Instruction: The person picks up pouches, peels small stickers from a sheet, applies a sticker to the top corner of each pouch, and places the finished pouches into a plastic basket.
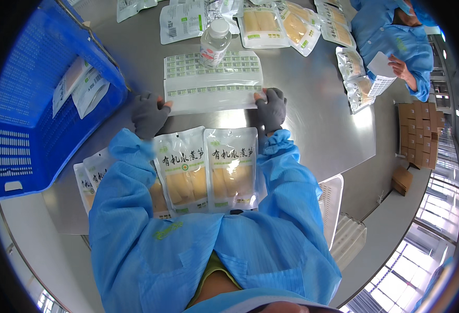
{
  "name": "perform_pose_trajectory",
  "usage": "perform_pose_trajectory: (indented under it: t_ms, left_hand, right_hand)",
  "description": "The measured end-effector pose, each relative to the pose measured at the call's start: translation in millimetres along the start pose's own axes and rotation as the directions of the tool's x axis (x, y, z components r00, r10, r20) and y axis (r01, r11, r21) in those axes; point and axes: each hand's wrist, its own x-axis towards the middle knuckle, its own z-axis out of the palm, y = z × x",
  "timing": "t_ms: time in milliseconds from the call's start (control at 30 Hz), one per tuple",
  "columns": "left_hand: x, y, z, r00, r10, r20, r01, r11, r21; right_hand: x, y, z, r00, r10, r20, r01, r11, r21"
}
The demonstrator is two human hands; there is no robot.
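A sheet of small printed stickers (213, 98) lies flat on the steel table. My left hand (150, 113), in a grey fingerless glove, is by its lower left corner, thumb and fingertip close together; whether they pinch the edge is unclear. At the right edge, my right hand (271, 107), gloved alike, has its thumb and finger on the sheet's corner. A clear bottle with a white cap (215, 45) stands on the sheet's upper part. Between my forearms lie sealed pouches of pale food, one at the right (232, 168) and one beside it (184, 172), overlapping others towards the left.
A blue plastic crate (57, 129) at the left holds some pouches (90, 92). More pouches (260, 25) lie along the table's far side. At the right, a co-worker in blue (393, 43) holds a sticker sheet (381, 84). White baskets (333, 207) stand beside the table.
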Motion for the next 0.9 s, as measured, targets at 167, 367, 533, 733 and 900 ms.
perform_pose_trajectory:
  t_ms: [167, 367, 533, 733, 900]
  left_hand:
    - [11.2, -10.1, 13.0, 0.934, -0.319, 0.160, 0.339, 0.653, -0.678]
    - [11.5, 26.2, -37.6, 0.659, -0.431, 0.616, 0.723, 0.140, -0.676]
    - [22.3, 12.4, 2.1, 0.833, -0.275, 0.480, 0.386, -0.331, -0.861]
    - [34.1, -19.4, 28.3, 0.839, -0.103, 0.535, 0.544, 0.104, -0.833]
    - [36.0, -17.4, 15.9, 0.796, -0.119, 0.594, 0.604, 0.081, -0.793]
  right_hand:
    - [30.0, 10.8, 3.3, 0.775, 0.248, 0.582, -0.625, 0.441, 0.644]
    - [38.2, 15.5, 7.5, 0.661, 0.188, 0.726, -0.714, -0.138, 0.686]
    - [30.5, -22.3, -5.1, 0.783, 0.334, 0.525, -0.589, 0.128, 0.798]
    - [53.7, 14.4, -16.9, 0.767, -0.068, 0.638, -0.540, 0.469, 0.699]
    - [69.3, 16.5, -8.9, 0.657, -0.157, 0.737, -0.560, 0.554, 0.616]
